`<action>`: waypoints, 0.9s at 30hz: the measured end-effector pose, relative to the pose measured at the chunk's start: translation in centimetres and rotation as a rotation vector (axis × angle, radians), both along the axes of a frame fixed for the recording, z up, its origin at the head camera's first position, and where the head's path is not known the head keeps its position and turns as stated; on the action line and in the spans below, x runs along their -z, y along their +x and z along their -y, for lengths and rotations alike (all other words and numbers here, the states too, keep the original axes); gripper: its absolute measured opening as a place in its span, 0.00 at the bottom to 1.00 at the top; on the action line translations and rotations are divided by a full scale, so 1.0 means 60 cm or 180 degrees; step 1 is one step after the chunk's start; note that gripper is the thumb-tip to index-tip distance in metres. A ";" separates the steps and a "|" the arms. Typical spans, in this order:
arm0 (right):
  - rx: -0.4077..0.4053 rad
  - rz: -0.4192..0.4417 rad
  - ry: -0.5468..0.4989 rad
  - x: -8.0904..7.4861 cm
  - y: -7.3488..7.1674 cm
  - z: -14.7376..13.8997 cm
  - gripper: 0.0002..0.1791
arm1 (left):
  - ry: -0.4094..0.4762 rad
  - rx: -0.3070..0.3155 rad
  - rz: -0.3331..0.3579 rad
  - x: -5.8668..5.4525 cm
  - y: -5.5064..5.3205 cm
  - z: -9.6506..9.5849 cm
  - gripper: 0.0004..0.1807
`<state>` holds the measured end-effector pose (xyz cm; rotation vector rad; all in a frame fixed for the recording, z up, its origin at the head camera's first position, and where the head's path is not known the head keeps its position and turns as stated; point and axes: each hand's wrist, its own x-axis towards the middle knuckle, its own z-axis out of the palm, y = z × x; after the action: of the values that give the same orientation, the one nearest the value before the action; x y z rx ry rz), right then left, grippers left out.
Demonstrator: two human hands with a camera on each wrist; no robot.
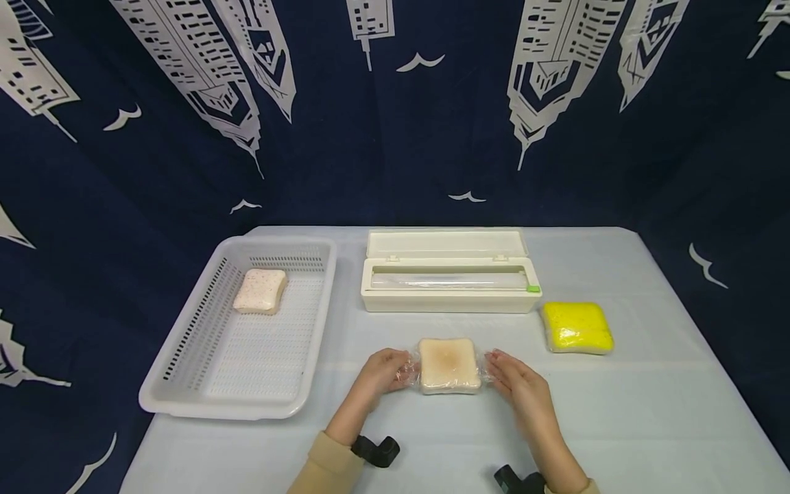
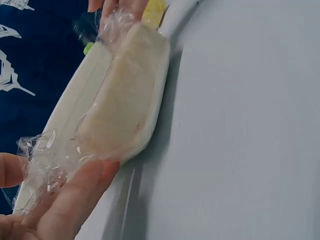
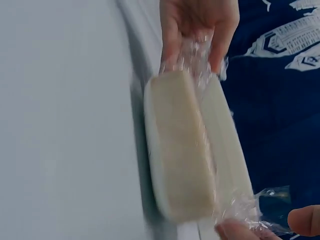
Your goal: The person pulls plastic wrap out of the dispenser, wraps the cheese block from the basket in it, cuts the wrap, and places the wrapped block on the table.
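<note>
Two bare hands hold a slice of bread (image 1: 449, 367) between them, the left hand (image 1: 387, 370) at one end and the right hand (image 1: 524, 392) at the other. The bread is a thick, rounded square with a pale, smooth surface and a toasted tan patch at its middle. Clear film (image 1: 410, 369), thin, glossy and crinkled, covers it and bunches at both ends. The fingers of each hand are drawn narrow, pinching the gathered film; whether the bread touches the tabletop (image 1: 666, 418) cannot be told. The tabletop carries a smooth, pale covering. Behind the bread stands a long cream box (image 1: 450, 302), its lid raised, with a roll of clear film lying inside and a small green tab at the right end of its front edge. Right of the box lies a bright yellow block (image 1: 577, 328), cushion-shaped and shiny. To the left sits a white basket (image 1: 222, 410), rectangular with rounded corners and perforated walls; inside, near its far end, rests a pale, speckled block (image 1: 260, 291) with a glossy surface. A dark blue cloth (image 1: 395, 151) printed with white buildings and birds hangs beyond.
</note>
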<state>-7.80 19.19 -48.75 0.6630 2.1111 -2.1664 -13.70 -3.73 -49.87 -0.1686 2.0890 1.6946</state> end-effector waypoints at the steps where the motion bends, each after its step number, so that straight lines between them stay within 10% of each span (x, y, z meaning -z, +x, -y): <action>1: -0.0037 0.0000 0.0019 -0.004 0.002 0.006 0.28 | 0.0023 -0.0012 0.0014 0.001 0.001 -0.002 0.19; 18: -0.1060 -0.1155 0.3484 0.020 0.030 0.137 0.33 | 0.0133 -0.0023 -0.0126 0.004 0.010 -0.006 0.16; 27: -0.1252 -0.1081 0.4027 0.024 0.031 0.149 0.37 | 0.0150 0.0013 -0.0144 0.008 0.011 -0.005 0.16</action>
<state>-5.97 10.23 -50.20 -0.1815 3.2612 -0.5770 -13.04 -3.44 -50.33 -0.1126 2.0782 1.7588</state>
